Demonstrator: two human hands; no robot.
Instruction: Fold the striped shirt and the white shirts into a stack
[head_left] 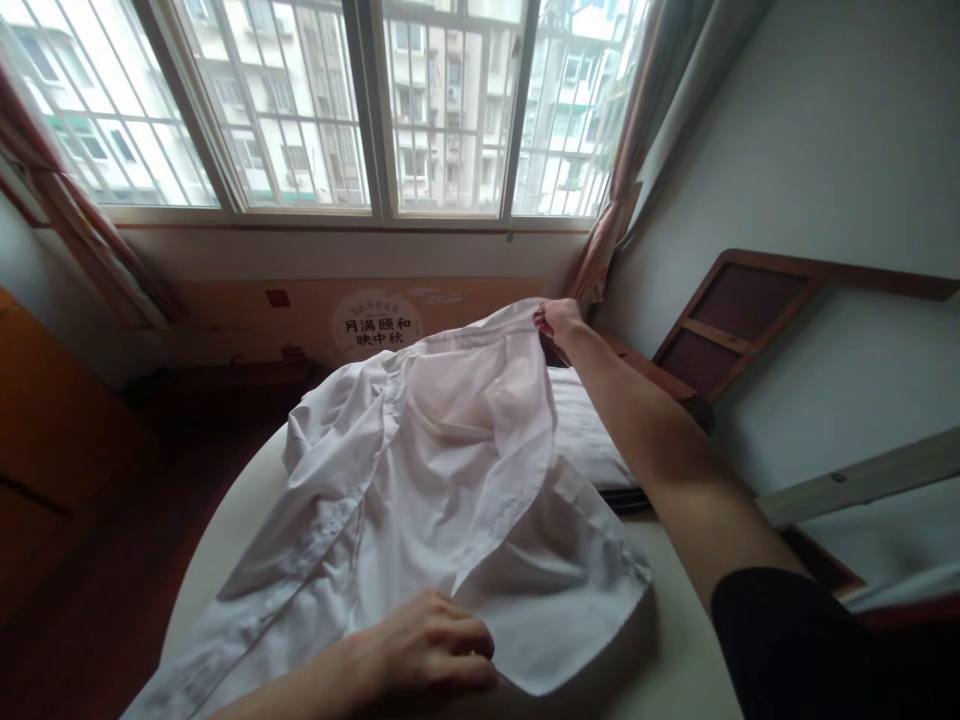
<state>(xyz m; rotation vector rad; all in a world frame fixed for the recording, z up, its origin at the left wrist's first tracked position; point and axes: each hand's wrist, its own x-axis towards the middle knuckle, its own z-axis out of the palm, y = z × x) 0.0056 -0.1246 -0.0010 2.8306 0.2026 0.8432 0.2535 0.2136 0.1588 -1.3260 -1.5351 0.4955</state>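
Note:
A white button-up shirt (450,440) is spread across the pale round table (225,540), its far edge lifted off the surface. At that far right corner my right hand (559,320) pinches the fabric with the arm stretched forward. Low in the view, my left hand (442,640) is closed at the near end of the shirt's front edge, fingers curled on the cloth. The exact fold between those fingers is hidden. To the right of my left hand, a loose shirt panel hangs in a rounded flap. Creases run down the shirt's left side.
Beyond the shirt at the right lies a folded white striped cloth (589,430), with a dark flat item (626,500) by its near edge. A printed box (300,310) stands below the barred window (442,110). A wooden frame (739,310) leans along the right wall.

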